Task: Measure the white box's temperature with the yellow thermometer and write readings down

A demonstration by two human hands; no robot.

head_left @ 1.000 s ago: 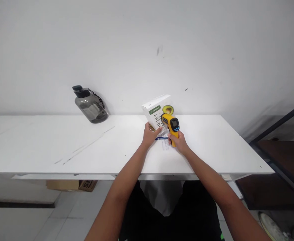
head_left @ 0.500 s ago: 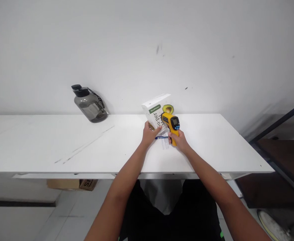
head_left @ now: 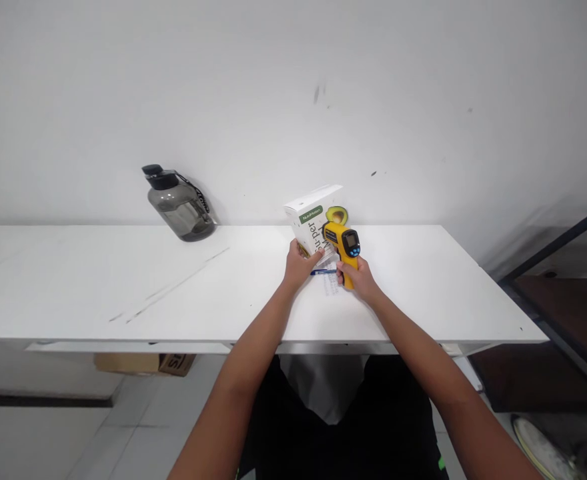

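A white carton (head_left: pixel 304 231) with a green label and an avocado picture is tilted above the table, gripped at its lower end by my left hand (head_left: pixel 301 264). My right hand (head_left: pixel 357 277) is wrapped round the handle of a yellow infrared thermometer (head_left: pixel 338 237), its small screen facing me and its nose close to the carton's front. I cannot tell whether the nose touches the carton. Under my hands, a blue pen (head_left: pixel 319 272) lies on a sheet of paper with writing (head_left: pixel 330 287); the thermometer and right hand cover part of both.
A dark translucent water bottle (head_left: pixel 181 207) with a black cap stands at the table's back left, by the wall. The white table (head_left: pixel 173 287) has dark streaks on its left part. Below are a cardboard box (head_left: pixel 128 363) and, at right, a dark shelf rack (head_left: pixel 548 373).
Hardly anything differs. The whole view has shifted very slightly; both hands keep hold of the carton and the thermometer in the same pose.
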